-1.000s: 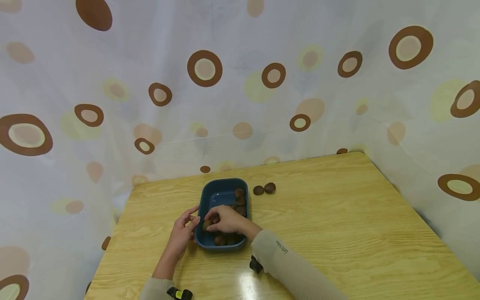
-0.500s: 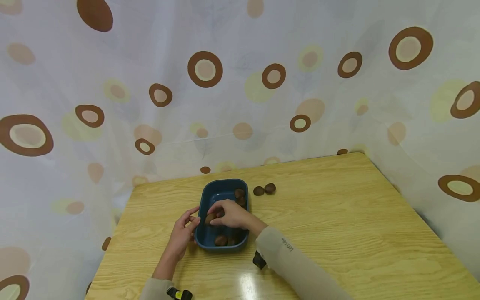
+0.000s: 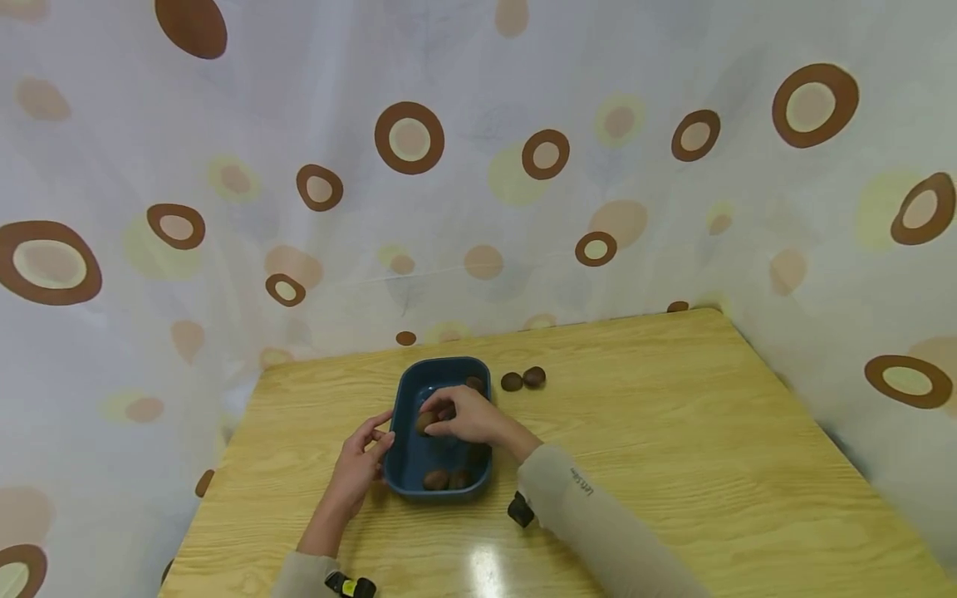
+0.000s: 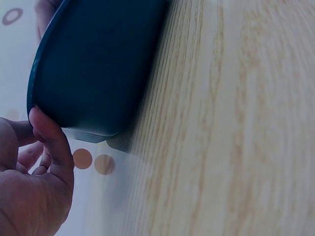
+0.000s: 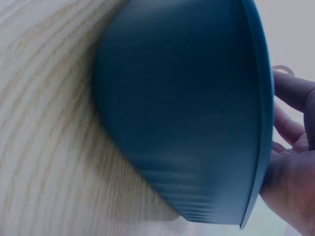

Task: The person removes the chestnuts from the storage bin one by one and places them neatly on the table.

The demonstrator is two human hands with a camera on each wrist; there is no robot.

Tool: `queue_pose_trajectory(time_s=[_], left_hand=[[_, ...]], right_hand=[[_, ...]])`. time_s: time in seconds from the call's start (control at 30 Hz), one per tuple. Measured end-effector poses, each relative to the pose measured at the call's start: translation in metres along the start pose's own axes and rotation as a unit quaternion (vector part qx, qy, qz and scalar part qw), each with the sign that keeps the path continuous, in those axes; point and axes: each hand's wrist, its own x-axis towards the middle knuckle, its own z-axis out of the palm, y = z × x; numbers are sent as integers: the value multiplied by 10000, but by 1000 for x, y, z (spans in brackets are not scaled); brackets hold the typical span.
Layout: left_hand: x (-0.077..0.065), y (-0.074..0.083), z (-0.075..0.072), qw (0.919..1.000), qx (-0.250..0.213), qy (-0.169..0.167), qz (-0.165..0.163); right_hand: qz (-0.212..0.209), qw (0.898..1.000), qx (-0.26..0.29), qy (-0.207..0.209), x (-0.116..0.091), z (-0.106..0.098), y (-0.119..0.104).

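Note:
A dark blue rectangular container (image 3: 399,465) rests on the table, with several brown, rounded chestnuts inside. My left hand (image 3: 357,469) is at its left rim, thumb and fingers gripping the edge; the left wrist view shows the fingertips at that rim. Inside the container, my right hand (image 3: 467,415) pinches a chestnut (image 3: 425,423) between thumb and fingers. Two more chestnuts (image 3: 436,479) lie at the container's near end, and another chestnut (image 3: 474,383) shows at its far right. The right hand hides part of the inside. In the right wrist view, the container wall (image 5: 182,108) covers the fingertips.
Two chestnuts (image 3: 523,379) lie on the wood-grain table (image 3: 643,440), just right of the container's far end. A curtain (image 3: 478,208) with brown ring patterns hangs behind the table and along its sides.
My right hand has moved toward the far end inside the container, with the pinched chestnut. The left hand stays at the rim.

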Motion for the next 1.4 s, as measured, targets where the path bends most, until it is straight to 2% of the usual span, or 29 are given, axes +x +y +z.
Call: queue_pose_trajectory(time_s=[0.27, 0.5, 0.73, 0.87, 1.17, 1.4], left_hand=[[0, 2, -3, 9999, -58, -111, -59], [-10, 24, -1, 9996, -79, -181, -199], [1, 4, -4, 9998, -88, -26, -183], [1, 3, -3, 9998, -75, 4, -193], [-12, 26, 0, 9996, -100, -158, -208], [-15, 32, 2, 9997, 12, -148, -212]], right_hand=[[-203, 9996, 44, 173, 0, -16, 6], [-85, 9991, 311, 258, -1, -36, 11], [220, 9969, 492, 580, -8, -60, 19], [289, 9955, 455, 774, -13, -71, 28], [601, 9881, 855, 1127, -25, -95, 49], [632, 9820, 1164, 1343, -34, -111, 68]])
